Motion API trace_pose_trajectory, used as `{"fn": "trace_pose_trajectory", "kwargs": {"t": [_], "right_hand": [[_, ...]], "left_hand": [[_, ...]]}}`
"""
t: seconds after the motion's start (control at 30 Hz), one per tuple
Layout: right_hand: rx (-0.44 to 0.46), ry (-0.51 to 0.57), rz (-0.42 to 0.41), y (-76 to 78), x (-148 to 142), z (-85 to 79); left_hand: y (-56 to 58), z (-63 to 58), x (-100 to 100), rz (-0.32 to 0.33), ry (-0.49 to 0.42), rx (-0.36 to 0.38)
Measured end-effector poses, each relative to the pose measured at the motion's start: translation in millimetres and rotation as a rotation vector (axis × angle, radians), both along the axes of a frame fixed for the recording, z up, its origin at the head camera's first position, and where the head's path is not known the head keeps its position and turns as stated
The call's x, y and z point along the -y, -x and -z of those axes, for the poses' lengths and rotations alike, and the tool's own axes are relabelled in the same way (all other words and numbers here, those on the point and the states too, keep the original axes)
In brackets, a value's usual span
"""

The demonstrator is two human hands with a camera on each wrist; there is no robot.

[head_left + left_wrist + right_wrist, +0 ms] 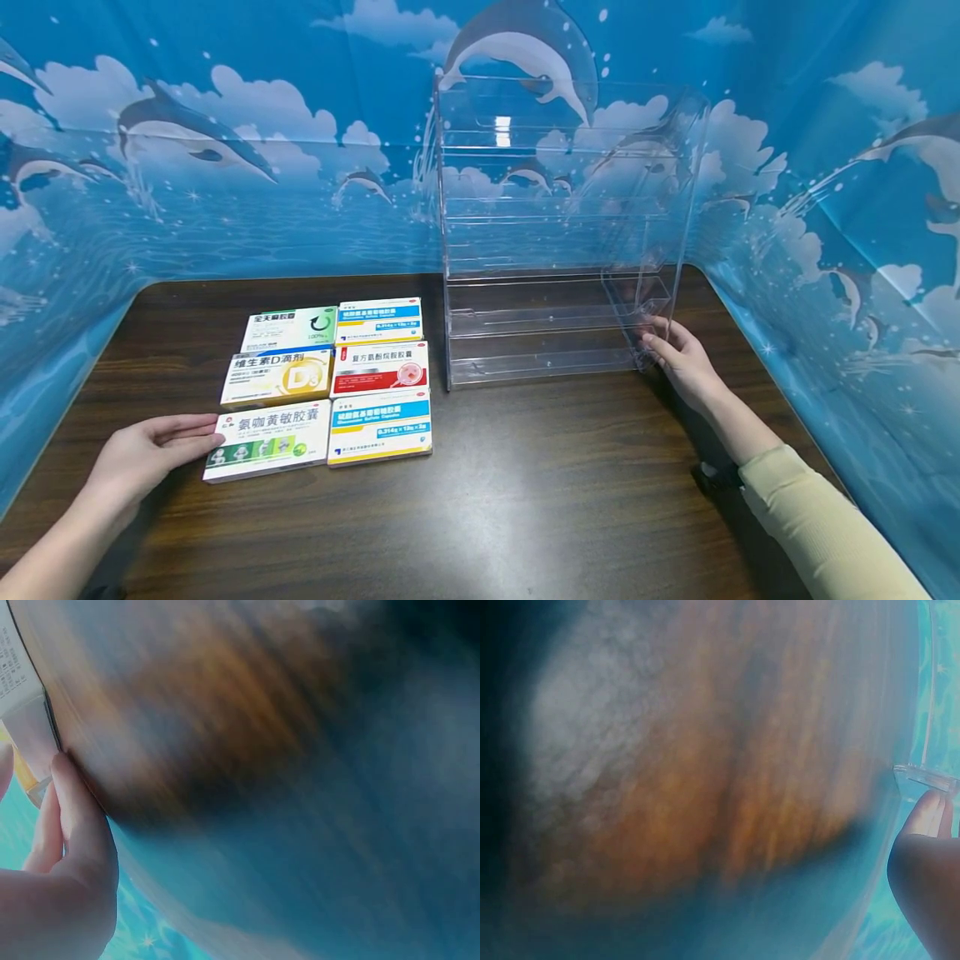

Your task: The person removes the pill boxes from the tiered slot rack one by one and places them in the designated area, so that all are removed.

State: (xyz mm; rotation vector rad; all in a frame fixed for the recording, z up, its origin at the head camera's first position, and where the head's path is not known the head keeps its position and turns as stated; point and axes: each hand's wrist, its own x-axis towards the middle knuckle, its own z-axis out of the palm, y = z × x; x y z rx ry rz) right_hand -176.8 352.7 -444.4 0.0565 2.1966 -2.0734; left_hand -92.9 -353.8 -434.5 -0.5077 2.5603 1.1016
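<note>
My left hand (pixel 161 446) touches the left edge of a white and green medicine box (pixel 270 454) with nearly straight fingers. The white box (pixel 21 667) also shows in the left wrist view. Beside and behind it lie a yellow vitamin D box (pixel 273 379), a white and green box (pixel 273 331), a red and white box (pixel 382 382) and two blue and white boxes, one at the back (pixel 378 323) and one in front (pixel 382 442). My right hand (pixel 682 358) rests its fingertips against the lower right side of a clear plastic tiered rack (pixel 540 367).
The rack stands at the back of the dark wooden table (pixel 480 517), right of the boxes. A blue dolphin-print curtain (pixel 285 208) surrounds the table's back and sides. In both wrist views, much of the table is blurred.
</note>
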Motion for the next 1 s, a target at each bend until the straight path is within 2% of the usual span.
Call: {"fn": "trace_pose_trajectory", "kwargs": {"t": [0.23,0.57,0.73,0.87,1.0], "right_hand": [[-0.012,-0.002,-0.005,-1.2,0,0.6],[-0.015,-0.003,-0.005,2.3,1,-0.1],[-0.039,-0.022,0.033,1.4,1,-4.9],[-0.145,-0.019,0.073,1.6,2,-14.2],[-0.287,-0.036,0.109,-1.8,0,-30.4]], "left_hand": [[0.8,0.6,-4,-0.019,0.032,0.016],[1.7,1.8,2,-0.01,-0.022,-0.001],[0.9,0.9,5,-0.003,-0.065,-0.025],[0.2,-1.9,3,0.006,-0.087,-0.107],[0.5,-11.0,-1,0.008,-0.014,-0.24]]}}
